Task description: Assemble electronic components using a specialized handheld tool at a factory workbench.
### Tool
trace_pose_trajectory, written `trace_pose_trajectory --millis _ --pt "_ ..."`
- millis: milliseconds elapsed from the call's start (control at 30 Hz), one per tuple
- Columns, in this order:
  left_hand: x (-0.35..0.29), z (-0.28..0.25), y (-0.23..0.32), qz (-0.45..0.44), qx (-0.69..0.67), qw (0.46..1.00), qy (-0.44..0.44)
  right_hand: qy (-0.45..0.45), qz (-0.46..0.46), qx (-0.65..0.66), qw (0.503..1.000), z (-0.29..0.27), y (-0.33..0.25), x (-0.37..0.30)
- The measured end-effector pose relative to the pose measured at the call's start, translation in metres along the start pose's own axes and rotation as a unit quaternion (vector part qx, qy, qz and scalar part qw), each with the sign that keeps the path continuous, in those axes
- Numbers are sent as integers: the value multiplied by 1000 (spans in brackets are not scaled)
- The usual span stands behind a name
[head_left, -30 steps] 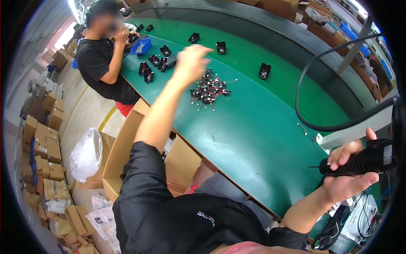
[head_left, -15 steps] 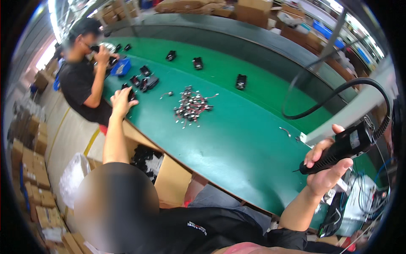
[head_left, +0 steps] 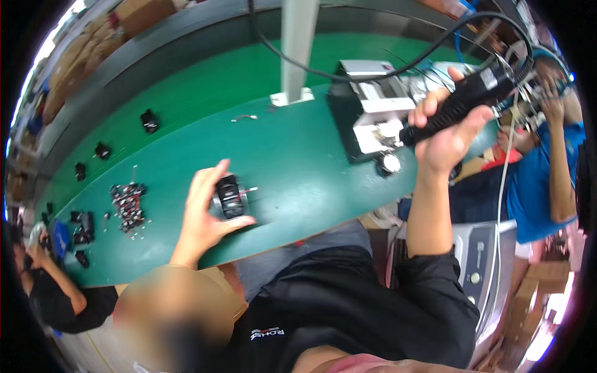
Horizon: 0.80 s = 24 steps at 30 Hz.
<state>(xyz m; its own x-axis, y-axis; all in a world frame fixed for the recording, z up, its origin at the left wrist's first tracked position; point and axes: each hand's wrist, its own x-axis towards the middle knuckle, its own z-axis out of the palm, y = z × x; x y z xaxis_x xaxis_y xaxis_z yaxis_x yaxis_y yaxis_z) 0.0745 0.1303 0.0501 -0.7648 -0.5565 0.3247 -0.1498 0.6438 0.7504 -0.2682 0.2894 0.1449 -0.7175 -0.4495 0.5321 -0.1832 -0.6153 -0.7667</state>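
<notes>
My right hand (head_left: 444,140) is wrapped round a black electric screwdriver (head_left: 469,99), whose cord loops up and over. The tool's nose points at the small metal front of a black-and-silver box that looks like a screw feeder (head_left: 339,115). I cannot make out whether the bit touches it. On the green table, my left hand (head_left: 204,211) grips a black plastic housing (head_left: 231,198) between thumb and fingers. A short light-coloured piece sticks out from the housing's right side.
A heap of small wired parts (head_left: 129,205) lies at the left, with several black housings (head_left: 149,121) beyond it. A white post (head_left: 298,50) rises from the table. One co-worker (head_left: 62,292) is at far left, another in a blue shirt (head_left: 547,186) at right.
The view has swung to the right. My left hand has brought a black housing from the table's left part to in front of me. The screwdriver has moved over to the feeder.
</notes>
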Motion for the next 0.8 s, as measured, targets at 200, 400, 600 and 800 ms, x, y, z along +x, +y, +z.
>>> trace_pose_trajectory --millis 200,400,600,800 --pt "62 115 38 29 -121 982 -140 1 -50 -78 996 -37 -3 17" --pt "51 145 39 39 -103 990 -84 -62 -72 -94 991 -42 24 2" --pt "48 145 37 18 -54 996 -70 -203 65 -43 976 -46 22 14" --pt "41 144 38 9 -26 997 -73 -88 78 -131 984 -29 19 5"
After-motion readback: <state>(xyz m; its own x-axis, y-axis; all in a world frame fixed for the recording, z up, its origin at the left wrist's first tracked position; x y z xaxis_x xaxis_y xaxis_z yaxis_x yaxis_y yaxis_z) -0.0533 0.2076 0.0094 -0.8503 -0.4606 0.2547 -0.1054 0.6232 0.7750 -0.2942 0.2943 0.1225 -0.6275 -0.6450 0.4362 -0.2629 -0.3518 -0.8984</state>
